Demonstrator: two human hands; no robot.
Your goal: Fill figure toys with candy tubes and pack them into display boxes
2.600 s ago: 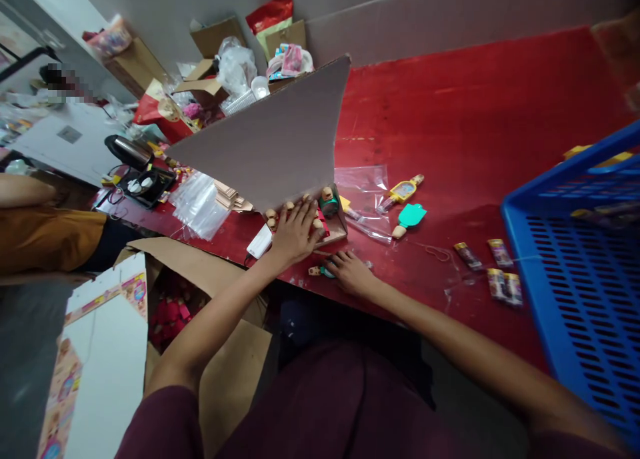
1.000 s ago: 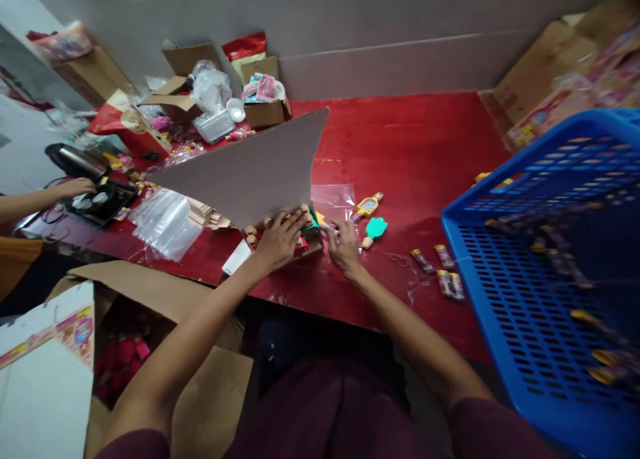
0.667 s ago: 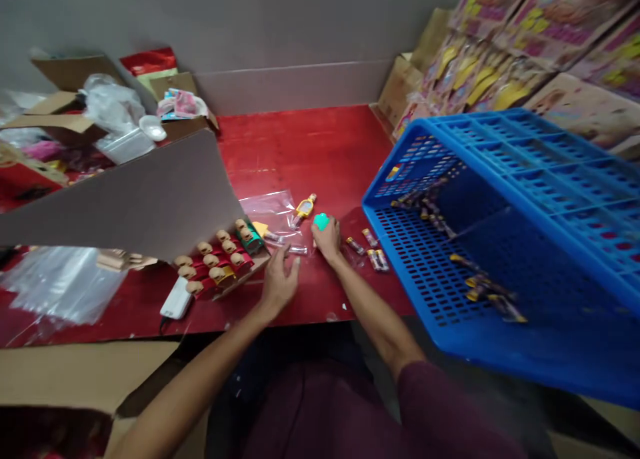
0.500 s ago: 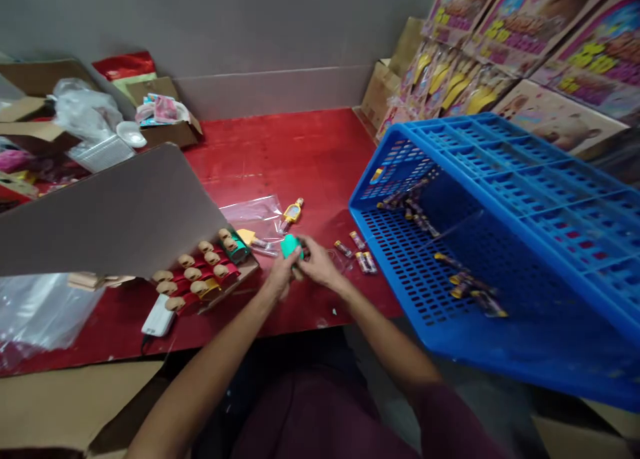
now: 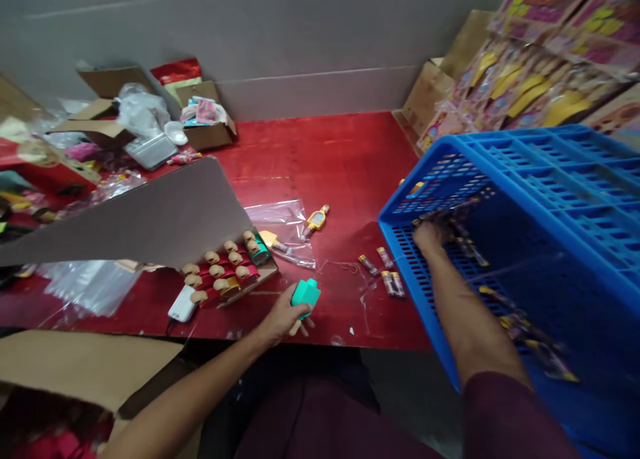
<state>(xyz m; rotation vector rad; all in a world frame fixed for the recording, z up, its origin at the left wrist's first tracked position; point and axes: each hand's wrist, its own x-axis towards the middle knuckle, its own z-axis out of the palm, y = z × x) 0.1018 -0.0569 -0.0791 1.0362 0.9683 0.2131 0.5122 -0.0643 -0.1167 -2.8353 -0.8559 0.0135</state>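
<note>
My left hand (image 5: 284, 317) grips a turquoise object (image 5: 306, 297) above the front part of the red table (image 5: 325, 152). Inside the tilted blue crate (image 5: 415, 279), my right hand (image 5: 431, 234) reaches in at the small wrapped tubes (image 5: 467, 242); its fingers are blurred and partly hidden. Several more small tubes (image 5: 393, 283) lie on the table beside the crate. A yellow-framed piece (image 5: 316, 220) rests by a clear plastic bag (image 5: 280, 212), and another yellow piece (image 5: 270, 239) sits on that bag.
An open carton (image 5: 200, 205) with several round-headed figures (image 5: 231, 259) stands left of centre. A white device (image 5: 183, 304) lies before it. Boxes and plastic clutter fill the back left. Packaged goods (image 5: 530, 92) are stacked behind the crate, and a large carton (image 5: 90, 365) is at lower left.
My right hand has left the turquoise object and moved right into the blue crate. My left hand keeps hold of the object. The view has shifted toward the left.
</note>
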